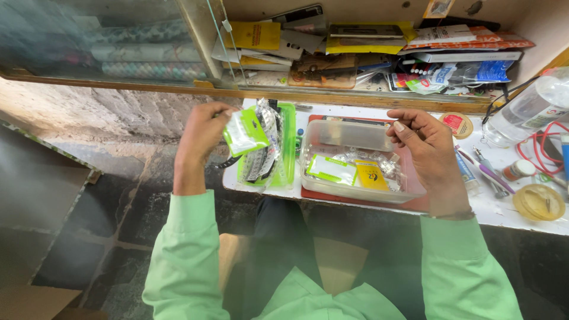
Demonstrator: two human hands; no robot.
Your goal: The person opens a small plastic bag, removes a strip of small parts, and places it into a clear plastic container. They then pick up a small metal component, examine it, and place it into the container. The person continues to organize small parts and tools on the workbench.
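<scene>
Green and white, a small flat packet (245,131) is pinched in the left hand (201,137), held up above the left end of the white bench (504,212). The grip of that hand is narrow, thumb and fingertips closed on the packet's upper left corner. Just behind the packet, and partly hidden by it, lies a bright green tray (288,148) holding a bundle of silvery and dark strips (268,142); whether the packet touches the bundle cannot be told.

To the right of the tray sits a clear plastic box (355,195) on a red mat (415,204). Inside it lie a green and white packet (331,169), a yellow packet (370,175) and some crinkled clear wrappers (385,163). A clear lid (347,134) rests tilted across the back of the box.

The right hand (428,148) hovers over the right end of the box, fingers curled loosely inward with the thumb near the fingertips. It seems to hold nothing, though something very small between the fingers could not be seen from here.

Both arms wear light green sleeves (462,272).

Further right on the bench are a small tube (466,172), a round red and cream tin (457,124), a round yellow lid (538,202), a clear plastic bottle (527,109) and a loop of red cord (542,151).

Behind the bench, an open shelf (355,95) is crowded with yellow, red and blue packets and cards (367,44).
</scene>
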